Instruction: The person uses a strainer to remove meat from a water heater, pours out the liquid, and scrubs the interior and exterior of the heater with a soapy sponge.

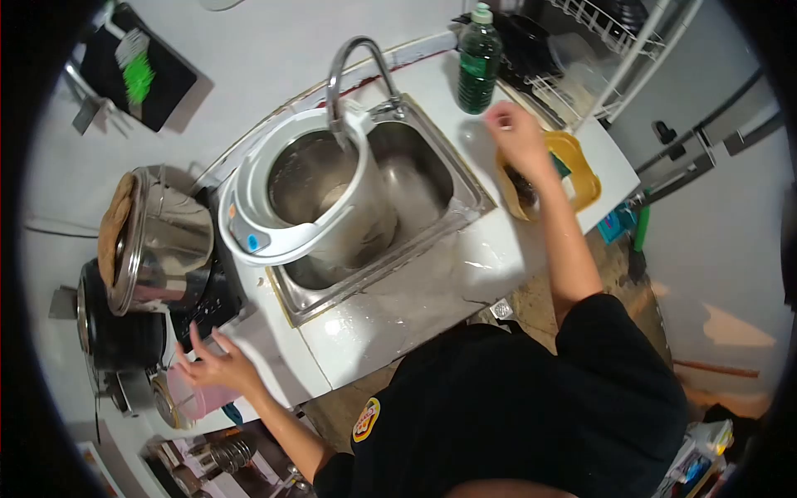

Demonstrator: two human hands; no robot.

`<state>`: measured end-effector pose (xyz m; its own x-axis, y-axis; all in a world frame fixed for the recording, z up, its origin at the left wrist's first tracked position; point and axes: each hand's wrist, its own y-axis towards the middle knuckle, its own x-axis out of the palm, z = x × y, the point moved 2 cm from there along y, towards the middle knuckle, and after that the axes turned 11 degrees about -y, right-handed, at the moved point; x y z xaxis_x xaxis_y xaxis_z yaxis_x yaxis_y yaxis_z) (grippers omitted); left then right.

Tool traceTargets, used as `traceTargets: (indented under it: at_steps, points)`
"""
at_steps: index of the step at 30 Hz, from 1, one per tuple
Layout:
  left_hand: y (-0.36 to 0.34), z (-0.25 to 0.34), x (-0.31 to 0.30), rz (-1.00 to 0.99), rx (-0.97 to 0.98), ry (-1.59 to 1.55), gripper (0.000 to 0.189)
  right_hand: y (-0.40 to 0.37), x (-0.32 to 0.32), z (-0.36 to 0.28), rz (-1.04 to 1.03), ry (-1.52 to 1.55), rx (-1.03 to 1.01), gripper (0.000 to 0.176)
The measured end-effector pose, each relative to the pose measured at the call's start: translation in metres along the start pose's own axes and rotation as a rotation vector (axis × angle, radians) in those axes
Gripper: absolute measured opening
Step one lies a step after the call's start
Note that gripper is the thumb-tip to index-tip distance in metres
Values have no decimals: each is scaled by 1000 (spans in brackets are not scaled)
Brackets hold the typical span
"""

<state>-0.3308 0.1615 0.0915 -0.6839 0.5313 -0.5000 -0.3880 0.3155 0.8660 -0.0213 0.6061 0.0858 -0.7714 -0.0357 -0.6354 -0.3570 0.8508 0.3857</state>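
Just beside the right grip (501,123) (fingers curled) lies a yellow basin (589,184).

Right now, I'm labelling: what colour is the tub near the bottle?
Yellow tub, seen best in the head view.

kitchen, metal sink (411,178) with curved faucet (334,79), lidded steel pot (174,241)

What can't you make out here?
All in the head view:
Right hand: fingers blurred, grip unclear.
Yellow tub: contents partly behind the right forearm.
Pink cup: partly behind the left hand.
Bottle: label too small to read.
Rack: cut off by the top edge.
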Motion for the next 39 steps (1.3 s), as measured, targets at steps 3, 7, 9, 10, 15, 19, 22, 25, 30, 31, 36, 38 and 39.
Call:
traceTargets:
  at_steps: [3, 7, 9, 10, 15, 19, 22, 25, 30, 31, 36, 38, 39]
  points:
    - [14, 94, 22, -89, 192, -586, 22, -12, -61, 72, -178, -639, 204, 15]
    - [29, 224, 27, -284, 430, -1132, 24, -35, -59, 131, -499, -506, -31, 36]
    - [25, 273, 26, -445, 488, -1314, 22, -35, -53, 135, -549, -547, -90, 44]
    - [23, 295, 23, -469, 499, -1392, 20, -32, -47, 137, -586, -591, -74, 47]
    - [8, 356, 19, -846, 367, -1718, 12, -26, -48, 129, -614, -803, -96, 38]
    - [14, 355, 26, -992, 160, -1875, 12, -23, -101, 70, -462, -888, 38, 32]
    - [18, 353, 37, -1295, -62, -1878, 23, -19, -125, 10, -361, -842, -42, 28]
    - [30, 352, 33, -1547, -643, -2126, 34, -13, -112, -48, -365, -598, -253, 26]
    - [70, 313, 44, -1600, -775, -2506, 40, -8, -24, -129, -322, -214, -572, 28]
    - [80, 296, 52, -1472, -865, -2368, 38, -4, -3, -134, -214, -165, -650, 29]
    - [114, 236, 106, -954, -1022, -1846, 34, 55, 81, -106, -255, 88, -338, 35]
    - [112, 232, 142, -876, -996, -1631, 31, 82, 142, -89, -324, 169, -198, 37]
    - [110, 233, 148, -829, -976, -1538, 30, 89, 166, -82, -357, 204, -128, 39]
